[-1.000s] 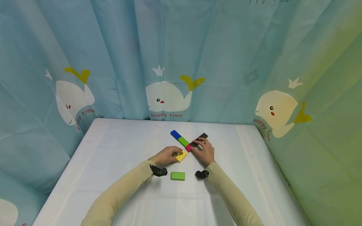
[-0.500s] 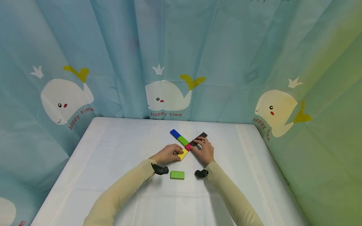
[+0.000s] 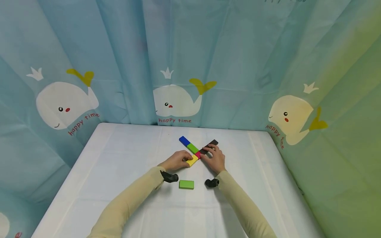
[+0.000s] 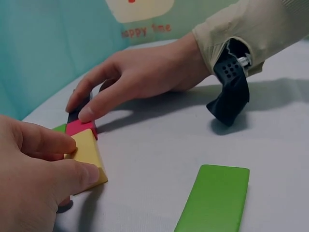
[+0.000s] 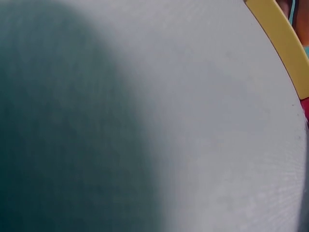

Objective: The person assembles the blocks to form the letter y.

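My left hand (image 3: pixel 176 160) pinches a yellow block (image 3: pixel 192 161) between thumb and fingers. One end of that block meets a red block (image 3: pixel 197 155) on the table. Up and to the left from the red block run a green block (image 3: pixel 192 148) and a blue block (image 3: pixel 184 141), end to end. A black strip of block (image 3: pixel 214 142) slants up to the right. My right hand (image 3: pixel 217 161) holds the black strip, its thumb at the red block. In the right wrist view, only the yellow block (image 5: pixel 280 46) and a sliver of red show at the edge.
A loose green block (image 3: pixel 186 184) lies flat nearer my body, between the two forearms. Black wrist devices (image 3: pixel 170 177) hang below both sleeves. The white table (image 3: pixel 119 155) ends at a blue curtain (image 3: pixel 238 66) printed with whales.
My left hand has slid the yellow block up and to the right, closing the gap to the red block. The right hand has stayed in place.
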The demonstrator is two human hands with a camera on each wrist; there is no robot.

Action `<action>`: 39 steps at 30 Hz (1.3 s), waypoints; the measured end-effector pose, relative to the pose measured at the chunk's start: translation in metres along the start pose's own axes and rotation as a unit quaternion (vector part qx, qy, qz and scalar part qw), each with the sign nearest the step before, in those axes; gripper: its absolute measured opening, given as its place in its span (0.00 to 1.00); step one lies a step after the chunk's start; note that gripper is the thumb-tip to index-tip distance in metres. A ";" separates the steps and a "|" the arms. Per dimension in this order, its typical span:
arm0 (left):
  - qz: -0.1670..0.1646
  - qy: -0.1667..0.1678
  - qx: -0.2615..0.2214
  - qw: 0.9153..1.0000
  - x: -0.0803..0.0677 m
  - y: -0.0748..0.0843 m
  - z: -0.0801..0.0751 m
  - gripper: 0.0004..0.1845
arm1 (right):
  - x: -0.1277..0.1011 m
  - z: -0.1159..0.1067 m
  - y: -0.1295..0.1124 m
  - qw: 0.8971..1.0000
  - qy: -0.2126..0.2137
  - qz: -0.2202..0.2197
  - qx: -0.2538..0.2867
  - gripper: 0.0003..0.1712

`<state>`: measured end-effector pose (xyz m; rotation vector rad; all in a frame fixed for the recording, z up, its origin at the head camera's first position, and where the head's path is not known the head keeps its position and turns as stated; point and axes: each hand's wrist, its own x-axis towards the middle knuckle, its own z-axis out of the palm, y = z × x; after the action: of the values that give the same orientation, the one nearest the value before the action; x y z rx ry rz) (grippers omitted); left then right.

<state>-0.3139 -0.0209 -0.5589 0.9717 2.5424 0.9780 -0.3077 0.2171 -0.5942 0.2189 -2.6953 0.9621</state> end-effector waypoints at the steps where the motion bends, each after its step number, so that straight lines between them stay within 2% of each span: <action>1: 0.002 0.000 -0.001 1.000 0.000 0.000 0.000 0.18 | 0.000 0.000 0.000 1.000 0.000 0.000 -0.002 0.24; 9: 0.006 -0.001 -0.002 1.000 0.002 -0.002 -0.001 0.18 | 0.000 0.000 -0.001 1.000 -0.002 0.003 -0.004 0.24; 23: -0.009 -0.009 -0.009 1.000 0.007 -0.008 0.000 0.17 | 0.000 0.000 -0.002 1.000 -0.012 0.014 -0.005 0.25; 39: -0.008 -0.008 -0.023 1.000 0.006 -0.008 -0.001 0.17 | 0.001 0.001 0.000 1.000 -0.009 0.008 -0.004 0.24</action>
<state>-0.3228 -0.0215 -0.5633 0.9405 2.5002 1.0152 -0.3084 0.2164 -0.5945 0.2061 -2.7214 0.9574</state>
